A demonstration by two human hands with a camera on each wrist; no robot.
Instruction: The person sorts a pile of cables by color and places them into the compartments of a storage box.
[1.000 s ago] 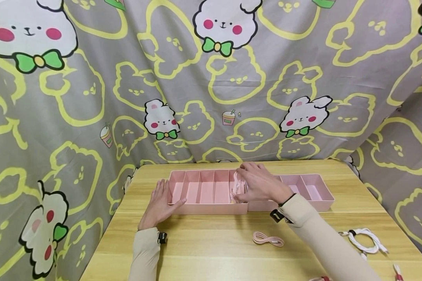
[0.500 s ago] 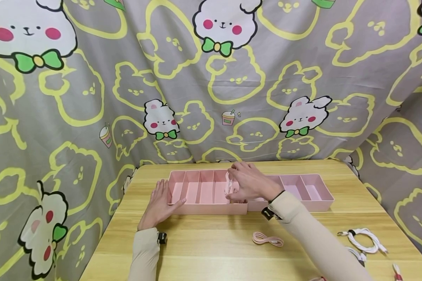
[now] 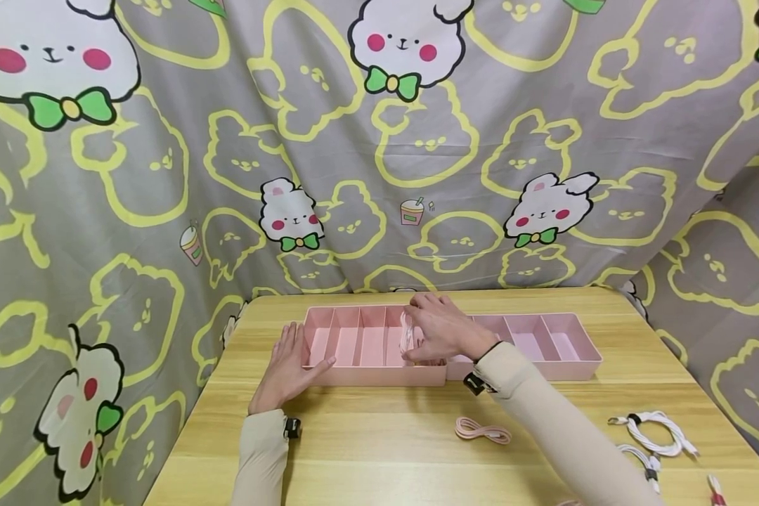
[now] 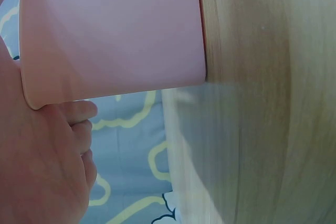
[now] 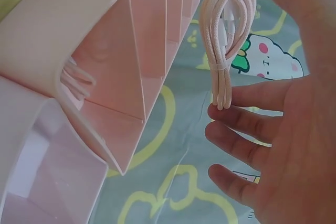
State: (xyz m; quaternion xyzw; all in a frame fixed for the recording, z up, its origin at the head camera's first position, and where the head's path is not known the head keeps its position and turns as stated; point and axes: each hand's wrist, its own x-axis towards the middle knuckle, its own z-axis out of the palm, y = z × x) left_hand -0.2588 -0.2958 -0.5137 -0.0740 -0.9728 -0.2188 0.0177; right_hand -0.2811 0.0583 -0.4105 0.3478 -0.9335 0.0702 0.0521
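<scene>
My right hand [image 3: 448,329] pinches a bundled pale pink charging cable [image 5: 224,40] by its ends, between thumb and fingertips, above the right part of a pink divided box [image 3: 379,377]. In the right wrist view, another light-coloured cable [image 5: 77,81] lies in the box's end compartment. The left hand [image 3: 287,374] rests at the box's left end, fingers extended along the end wall and thumb across the front rim. Close up in the left wrist view, the box's wall [image 4: 115,30] meets the left palm. Several compartments to the left hold nothing visible.
A lilac-pink divided box [image 3: 544,370] adjoins the first on its right. A pink cable [image 3: 483,431] tied in a figure eight lies in front. White cables [image 3: 664,436] and a red-banded cable [image 3: 716,492] lie at right. A patterned curtain [image 3: 379,154] hangs behind the table.
My right hand has moved left with the bundled cable, away from the end compartment. Its forearm has uncovered another white cable at the right. The left hand stays in place.
</scene>
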